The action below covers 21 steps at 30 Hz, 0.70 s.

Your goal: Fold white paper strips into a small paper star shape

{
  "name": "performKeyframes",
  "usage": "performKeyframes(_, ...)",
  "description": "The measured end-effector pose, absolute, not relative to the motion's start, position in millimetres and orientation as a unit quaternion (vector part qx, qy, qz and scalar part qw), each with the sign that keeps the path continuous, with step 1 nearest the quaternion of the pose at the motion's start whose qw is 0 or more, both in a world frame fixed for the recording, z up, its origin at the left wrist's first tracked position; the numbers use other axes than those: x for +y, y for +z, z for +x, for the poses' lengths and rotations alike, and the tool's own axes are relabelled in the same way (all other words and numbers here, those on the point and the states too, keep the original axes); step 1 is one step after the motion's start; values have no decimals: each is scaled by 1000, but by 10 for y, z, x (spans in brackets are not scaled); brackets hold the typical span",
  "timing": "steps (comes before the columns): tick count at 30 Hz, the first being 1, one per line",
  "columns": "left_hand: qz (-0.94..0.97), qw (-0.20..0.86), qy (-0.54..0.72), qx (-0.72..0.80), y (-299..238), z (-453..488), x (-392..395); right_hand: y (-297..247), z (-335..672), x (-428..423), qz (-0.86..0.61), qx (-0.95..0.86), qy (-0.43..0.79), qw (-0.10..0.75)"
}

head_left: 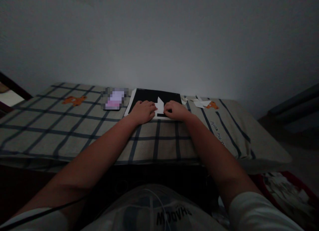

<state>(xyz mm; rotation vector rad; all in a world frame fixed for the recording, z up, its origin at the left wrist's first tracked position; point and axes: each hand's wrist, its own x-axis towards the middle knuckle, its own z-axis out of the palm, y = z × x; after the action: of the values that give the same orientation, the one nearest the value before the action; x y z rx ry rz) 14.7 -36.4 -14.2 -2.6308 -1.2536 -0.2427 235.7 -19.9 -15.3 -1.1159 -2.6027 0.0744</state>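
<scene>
A small piece of folded white paper [160,106] lies on a black-covered book [159,94], one pointed flap standing up. At its left edge rests my left hand [144,112], fingers close together and bent, thumb and fingertips at the paper. My right hand [174,110] is curled on the other side, its thumb and forefinger pinched at the paper's right edge. The exact grip of the left fingertips is too small to make out. White page edges show along the book's left and front sides.
Left of the book lies a phone [114,100], partly blurred out. Folded white paper pieces [201,102] sit to the right. A checked cloth [99,131] covers the table, which meets a grey wall [159,41]. A red bin [291,181] with crumpled material stands at lower right.
</scene>
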Motion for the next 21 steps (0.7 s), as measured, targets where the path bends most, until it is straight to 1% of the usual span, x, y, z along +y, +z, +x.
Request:
performKeyframes(5,-903,102,-104,-405,-200,108,-324,-203,2420,-137,-381,-901,45,203)
performKeyframes(10,-908,85,-109,-396,-232,89,-284,-187,2424,-152,-367,-908,59,194)
performKeyframes(21,-902,108,-106,-405,-246,141,-317,-253,2384,-124,-356,-912,44,201)
